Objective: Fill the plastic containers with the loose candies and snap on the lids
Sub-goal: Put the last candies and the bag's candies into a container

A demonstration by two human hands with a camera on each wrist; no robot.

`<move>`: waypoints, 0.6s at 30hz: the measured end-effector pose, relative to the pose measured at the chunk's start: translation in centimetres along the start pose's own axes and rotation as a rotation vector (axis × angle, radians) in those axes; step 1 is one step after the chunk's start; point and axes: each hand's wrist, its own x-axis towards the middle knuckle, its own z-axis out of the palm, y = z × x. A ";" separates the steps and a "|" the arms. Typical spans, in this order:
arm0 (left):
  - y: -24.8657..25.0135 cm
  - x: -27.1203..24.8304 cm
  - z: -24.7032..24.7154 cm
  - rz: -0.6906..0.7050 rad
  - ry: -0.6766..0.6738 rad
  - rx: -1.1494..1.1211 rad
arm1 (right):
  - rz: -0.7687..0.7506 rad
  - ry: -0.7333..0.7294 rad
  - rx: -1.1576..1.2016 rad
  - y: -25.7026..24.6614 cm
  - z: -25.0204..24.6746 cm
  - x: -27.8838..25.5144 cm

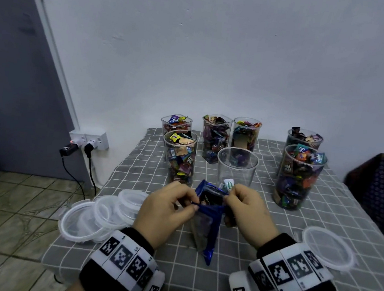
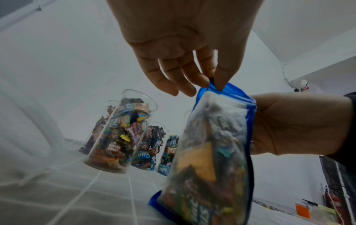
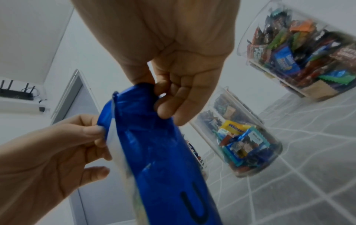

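Left hand (image 1: 163, 210) and right hand (image 1: 249, 215) each pinch one side of the mouth of a blue candy bag (image 1: 207, 221), spreading it open above the grid-patterned tablecloth (image 1: 272, 231), just in front of a clear container (image 1: 236, 168) holding a single candy. Five filled, lidless containers stand behind it. Stacked lids (image 1: 96, 216) lie left, one lid (image 1: 328, 248) right.

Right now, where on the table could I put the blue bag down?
Bare cloth lies near the front edge of the table, under the blue bag, between the lid stack and the single lid. There is also a patch between the nearly empty container and the right front full container. The back row of containers is crowded.
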 end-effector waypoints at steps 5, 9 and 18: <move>0.6 0.3 -0.6 0.026 0.001 0.065 | -0.063 0.061 -0.147 -0.2 -0.3 0.0; 1.0 -0.1 0.2 -0.143 -0.098 0.045 | -0.026 0.032 -0.086 -0.3 0.1 -0.1; 0.8 0.4 2.0 -0.321 -0.200 -0.214 | -0.022 -0.014 -0.003 -0.6 -0.1 -0.7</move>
